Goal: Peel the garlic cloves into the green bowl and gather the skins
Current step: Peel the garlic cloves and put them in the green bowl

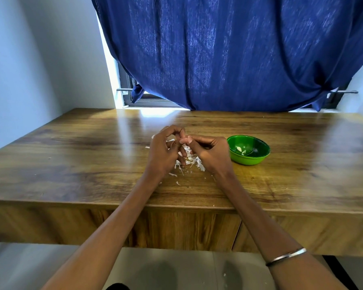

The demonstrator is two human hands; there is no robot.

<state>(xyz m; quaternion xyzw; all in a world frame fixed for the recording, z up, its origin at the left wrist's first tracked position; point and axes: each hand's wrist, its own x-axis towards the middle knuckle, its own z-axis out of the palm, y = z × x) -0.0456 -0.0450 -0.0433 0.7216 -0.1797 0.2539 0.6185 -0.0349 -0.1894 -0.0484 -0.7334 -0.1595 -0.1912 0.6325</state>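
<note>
Pinching one garlic clove (184,140) btwn them, left hand (162,152) & right hand (211,152) meet mid-table (71,155), fingers curled on it, above the skins (194,162). Green bowl (248,150) sits just right w/ peeled bits inside.

The left hand (162,150) and right hand (210,152) hide much of the skins (194,162); the green bowl's (248,159) pale contents are too small to identify.

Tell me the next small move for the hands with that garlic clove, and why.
Probably keep stripping skin off the garlic clove, then drop it in the green bowl. Both the left hand and right hand pinch it above the pile of skins, and a papery bit seems to cling to it; the bowl sits just right of the hands.
</note>
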